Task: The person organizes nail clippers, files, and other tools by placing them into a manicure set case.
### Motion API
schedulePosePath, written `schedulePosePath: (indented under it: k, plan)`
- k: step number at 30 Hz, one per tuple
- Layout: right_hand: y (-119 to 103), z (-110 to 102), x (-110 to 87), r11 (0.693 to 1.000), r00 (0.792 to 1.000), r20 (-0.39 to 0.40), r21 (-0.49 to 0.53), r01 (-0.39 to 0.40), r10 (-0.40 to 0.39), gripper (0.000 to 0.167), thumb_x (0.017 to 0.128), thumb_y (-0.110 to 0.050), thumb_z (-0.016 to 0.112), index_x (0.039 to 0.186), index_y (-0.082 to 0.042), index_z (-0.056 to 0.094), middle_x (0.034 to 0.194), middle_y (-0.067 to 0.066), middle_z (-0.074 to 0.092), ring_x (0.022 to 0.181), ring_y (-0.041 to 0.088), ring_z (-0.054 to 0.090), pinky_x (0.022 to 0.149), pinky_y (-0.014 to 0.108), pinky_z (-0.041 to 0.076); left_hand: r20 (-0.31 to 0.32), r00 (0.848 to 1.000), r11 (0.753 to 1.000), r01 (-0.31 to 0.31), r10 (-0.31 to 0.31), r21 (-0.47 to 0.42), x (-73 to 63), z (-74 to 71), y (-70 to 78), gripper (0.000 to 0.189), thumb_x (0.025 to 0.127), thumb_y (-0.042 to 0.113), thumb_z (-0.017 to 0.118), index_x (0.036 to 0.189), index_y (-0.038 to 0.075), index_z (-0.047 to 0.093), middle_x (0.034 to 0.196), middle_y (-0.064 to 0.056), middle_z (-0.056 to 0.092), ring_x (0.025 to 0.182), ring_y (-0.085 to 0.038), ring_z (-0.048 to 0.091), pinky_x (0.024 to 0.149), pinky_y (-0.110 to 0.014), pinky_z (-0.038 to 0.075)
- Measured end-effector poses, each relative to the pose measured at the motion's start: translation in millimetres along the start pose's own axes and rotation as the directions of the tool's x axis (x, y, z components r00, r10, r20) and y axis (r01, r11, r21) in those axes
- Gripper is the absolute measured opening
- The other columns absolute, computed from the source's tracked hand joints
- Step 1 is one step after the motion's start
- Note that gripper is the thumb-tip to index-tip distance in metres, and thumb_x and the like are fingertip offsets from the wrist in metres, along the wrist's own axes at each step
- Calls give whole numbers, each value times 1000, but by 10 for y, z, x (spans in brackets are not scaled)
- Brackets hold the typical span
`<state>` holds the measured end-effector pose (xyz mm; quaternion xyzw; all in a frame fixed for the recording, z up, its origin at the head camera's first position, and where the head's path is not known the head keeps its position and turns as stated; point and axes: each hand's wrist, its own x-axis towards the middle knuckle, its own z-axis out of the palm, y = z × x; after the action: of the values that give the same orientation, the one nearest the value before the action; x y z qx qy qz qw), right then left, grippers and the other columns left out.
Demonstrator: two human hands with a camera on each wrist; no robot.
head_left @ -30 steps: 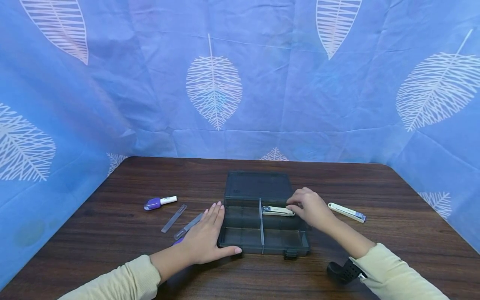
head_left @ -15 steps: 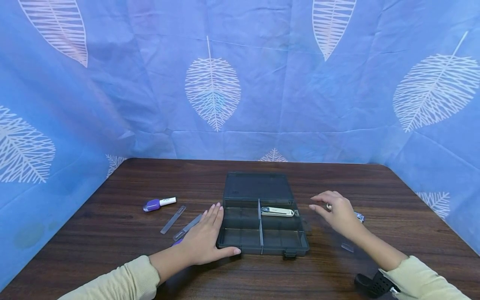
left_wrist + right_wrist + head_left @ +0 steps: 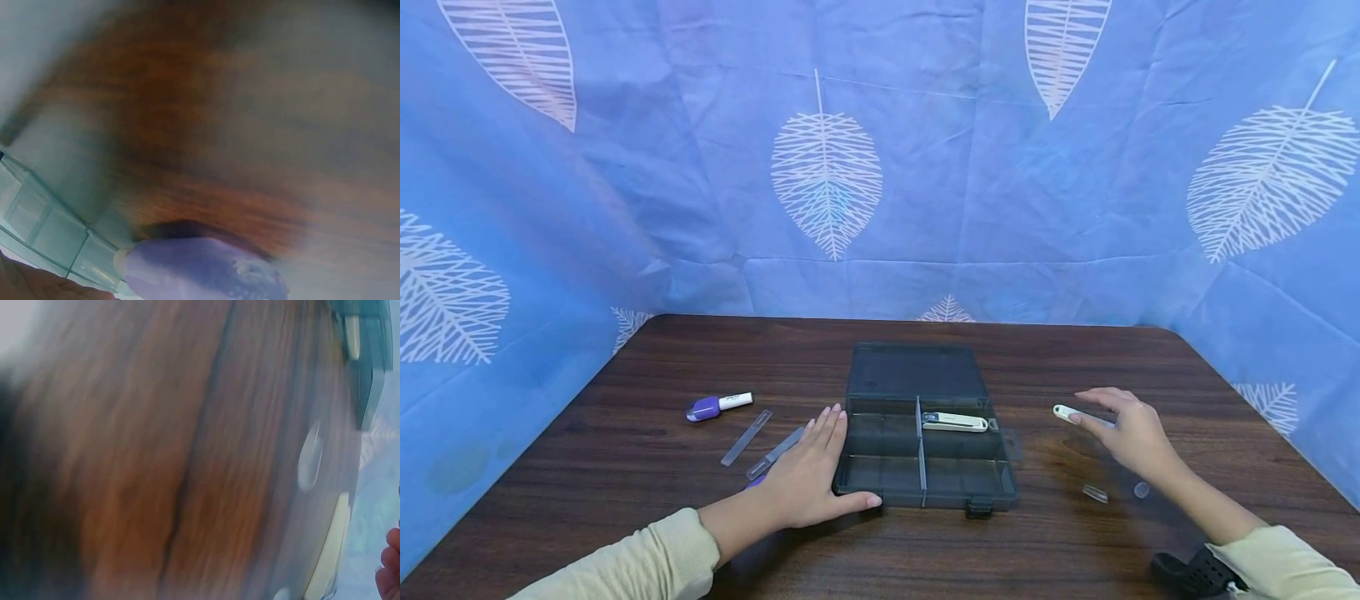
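My left hand (image 3: 808, 475) rests with fingers extended along the left edge of a dark translucent divided box (image 3: 842, 450). The box lies with its lid raised at the back. A cream nail clipper (image 3: 955, 422) lies in its back right compartment. To the right, my right hand (image 3: 1138, 433) hovers over a second cream nail clipper (image 3: 1063, 412), thumb and fingers spread. In the right wrist view that clipper (image 3: 330, 550) lies on the table, the fingertips (image 3: 389, 565) apart from it. A purple bottle (image 3: 200, 269) lies near my left wrist, mostly hidden in the head view.
At the left lie a purple nail polish bottle (image 3: 703, 408) with a white cap and two clear flat strips (image 3: 747, 438). A small clear piece (image 3: 1095, 494) and a clear round one (image 3: 1141, 490) lie near my right forearm. A blue leaf-print cloth (image 3: 925, 167) surrounds the table.
My right hand has left the clipper in the box and moved right, to the second clipper on the table. My left hand stays at the box's edge.
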<state>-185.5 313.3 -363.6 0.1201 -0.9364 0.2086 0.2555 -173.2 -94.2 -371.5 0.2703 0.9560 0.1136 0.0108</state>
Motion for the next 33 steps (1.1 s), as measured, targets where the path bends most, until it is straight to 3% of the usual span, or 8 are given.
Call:
schedulePosePath:
  k: [8,20,26,33]
  plan:
    - [194,-69,-54,997,997,43,-27,-68,69,34,79,-12,72,107,7,65,108,31,60,87,48,60,66,54,49,0,1000,1000,2,-2,4,-1,-8,7,108,79,75,44,147,-3,15,154,-21,13,143,-33,14,114,-47,21]
    - [468,-103,-134,979,966,172,-102,-179,194,41,80,-18,72,109,9,62,110,34,58,87,45,59,65,50,48,7,1000,1000,1,-1,-6,0,-24,22,107,79,74,46,147,-3,15,154,-21,13,143,-33,14,114,-47,20]
    - [527,-144,-148,976,953,220,-99,-192,210,36,79,-16,72,102,10,64,100,31,60,81,40,60,63,48,48,15,1000,1000,2,-2,-11,-4,-32,28,107,79,74,46,147,-3,15,154,-21,13,143,-33,13,115,-47,20]
    - [528,-131,-137,978,953,225,-102,-182,201,26,78,-12,72,95,7,67,91,23,62,73,31,60,60,43,47,4,1000,1000,-1,1,-13,-9,-37,23,107,79,73,46,147,-3,15,154,-21,13,143,-33,14,114,-47,20]
